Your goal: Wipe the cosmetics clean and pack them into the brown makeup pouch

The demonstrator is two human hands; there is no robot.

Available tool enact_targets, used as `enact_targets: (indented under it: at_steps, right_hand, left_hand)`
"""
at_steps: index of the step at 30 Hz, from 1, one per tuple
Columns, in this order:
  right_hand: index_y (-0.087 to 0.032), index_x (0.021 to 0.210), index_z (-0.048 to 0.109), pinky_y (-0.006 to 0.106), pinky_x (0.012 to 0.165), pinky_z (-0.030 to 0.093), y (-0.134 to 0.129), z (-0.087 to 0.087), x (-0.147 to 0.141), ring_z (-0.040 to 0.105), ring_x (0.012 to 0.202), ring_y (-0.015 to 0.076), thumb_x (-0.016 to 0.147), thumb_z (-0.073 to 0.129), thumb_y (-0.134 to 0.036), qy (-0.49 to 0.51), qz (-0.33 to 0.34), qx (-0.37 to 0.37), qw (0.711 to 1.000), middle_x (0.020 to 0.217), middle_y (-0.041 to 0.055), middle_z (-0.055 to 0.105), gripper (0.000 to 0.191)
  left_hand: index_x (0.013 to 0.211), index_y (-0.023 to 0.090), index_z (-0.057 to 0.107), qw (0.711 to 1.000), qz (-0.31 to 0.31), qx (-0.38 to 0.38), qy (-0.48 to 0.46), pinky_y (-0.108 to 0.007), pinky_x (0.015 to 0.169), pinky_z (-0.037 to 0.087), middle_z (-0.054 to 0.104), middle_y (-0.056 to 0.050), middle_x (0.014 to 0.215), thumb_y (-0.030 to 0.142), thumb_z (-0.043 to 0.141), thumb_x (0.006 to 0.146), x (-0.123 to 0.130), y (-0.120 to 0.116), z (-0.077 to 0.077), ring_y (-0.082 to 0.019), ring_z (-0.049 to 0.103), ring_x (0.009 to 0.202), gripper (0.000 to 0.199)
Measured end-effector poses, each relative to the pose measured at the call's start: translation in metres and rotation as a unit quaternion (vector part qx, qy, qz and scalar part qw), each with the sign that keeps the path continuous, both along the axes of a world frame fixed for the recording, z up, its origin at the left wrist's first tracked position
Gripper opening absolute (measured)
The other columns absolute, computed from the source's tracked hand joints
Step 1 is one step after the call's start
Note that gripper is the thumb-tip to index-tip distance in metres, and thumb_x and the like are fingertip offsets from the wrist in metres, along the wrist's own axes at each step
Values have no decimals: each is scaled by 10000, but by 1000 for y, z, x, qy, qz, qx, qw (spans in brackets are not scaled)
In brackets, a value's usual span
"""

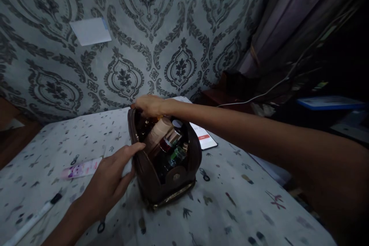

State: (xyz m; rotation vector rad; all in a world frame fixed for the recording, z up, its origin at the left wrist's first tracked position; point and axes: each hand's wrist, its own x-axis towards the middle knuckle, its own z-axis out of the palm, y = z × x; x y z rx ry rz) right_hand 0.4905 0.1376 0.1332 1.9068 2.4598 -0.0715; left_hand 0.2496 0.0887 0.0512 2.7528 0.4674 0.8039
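A brown zip-up cosmetic bag [170, 184] stands unzipped on the cloth, packed with several items. Inside it are a beige tube [157, 134], a silver-and-red capped container [170, 140] and a green glassy bottle [177, 155]. My left hand [112, 177] grips the bag's left side, its thumb on the rim; a small whitish thing shows between thumb and fingers, too unclear to name. Over the far end of the bag, my right hand [150, 106] is closed with its fingers curled down into the opening. Its fingertips and anything in them are hidden.
On the patterned cloth [225, 215] at left lie a pink-and-white tube [82, 168] and a white pen-like stick with a black end [37, 217]. A lit phone [206, 140] lies behind the bag, partly under my right arm. Patterned wall behind; white cable [271, 88] at right.
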Motion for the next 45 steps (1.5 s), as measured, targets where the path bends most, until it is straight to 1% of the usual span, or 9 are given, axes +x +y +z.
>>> enact_targets:
  at_steps: [7, 14, 22, 30, 33, 36, 39, 42, 45]
  right_hand:
    - [-123, 1062, 758, 233, 617, 374, -4, 10, 6, 653, 844, 174, 842, 621, -182, 16, -37, 6, 999, 980, 89, 756, 266]
    - [-136, 955, 789, 212, 627, 367, -5, 1, 17, 633, 772, 134, 825, 645, -177, 60, -28, 20, 998, 846, 39, 749, 198]
    - [-111, 1012, 768, 167, 579, 412, -7, -11, 15, 623, 618, 92, 812, 636, -96, 223, -141, 3, 965, 723, 21, 724, 240]
    - [-91, 1040, 760, 206, 617, 402, -14, -12, 11, 616, 663, 111, 878, 625, -172, 202, -164, 66, 963, 796, 51, 736, 225]
    - [-92, 1043, 759, 233, 620, 390, -31, -1, 6, 605, 696, 137, 884, 608, -174, 176, -166, 133, 961, 821, 71, 734, 234]
    - [-99, 1047, 752, 269, 637, 405, -60, 10, -8, 596, 688, 166, 905, 555, -175, 185, -157, 217, 946, 782, 76, 712, 255]
    - [-166, 1076, 734, 301, 699, 458, -98, 11, -33, 629, 702, 191, 929, 530, -239, 218, -104, 285, 927, 756, 42, 702, 262]
    - [-211, 1069, 715, 314, 742, 504, -132, -4, -63, 679, 819, 201, 955, 495, -280, 258, -10, 312, 914, 952, 59, 746, 257]
    - [-214, 1072, 701, 285, 751, 524, -149, -35, -91, 695, 831, 176, 987, 475, -256, 284, 106, 257, 918, 934, 73, 751, 245]
  left_hand:
    - [1398, 288, 465, 1000, 1, -11, -1, -266, 944, 531, 678, -21, 1304, 152, 442, 945, -1, 0, 0, -177, 667, 1149, 473]
    - [1430, 284, 439, 1000, -19, -24, 5, -269, 987, 523, 656, -35, 1347, 105, 433, 925, 0, -2, 3, -171, 657, 1180, 536]
    - [1436, 254, 457, 998, -29, -42, 22, -261, 929, 541, 655, -61, 1357, 99, 409, 922, 3, -5, 13, -182, 656, 1189, 539]
    - [1530, 288, 317, 995, -35, -87, 26, -303, 940, 537, 592, -81, 1439, 149, 419, 952, -5, -14, 11, -211, 657, 1188, 603]
    - [1548, 234, 236, 993, -5, -104, 59, -326, 834, 558, 698, -112, 1227, 206, 432, 959, -17, -21, -1, -233, 716, 1009, 621]
    - [1504, 186, 276, 989, 43, -96, 108, -325, 711, 542, 731, -72, 936, 226, 428, 951, -38, -20, -20, -243, 721, 812, 575]
    - [1430, 179, 389, 984, 105, -64, 127, -339, 749, 534, 730, -108, 1041, 204, 430, 919, -62, -8, -36, -251, 713, 893, 513]
    - [1327, 200, 509, 976, 185, -30, 113, -362, 866, 511, 675, -127, 1258, 210, 413, 899, -89, 13, -41, -260, 670, 1074, 438]
    - [1306, 204, 537, 943, 313, -52, 100, -331, 797, 480, 712, -76, 1006, 311, 386, 924, -119, 34, -34, -251, 671, 912, 424]
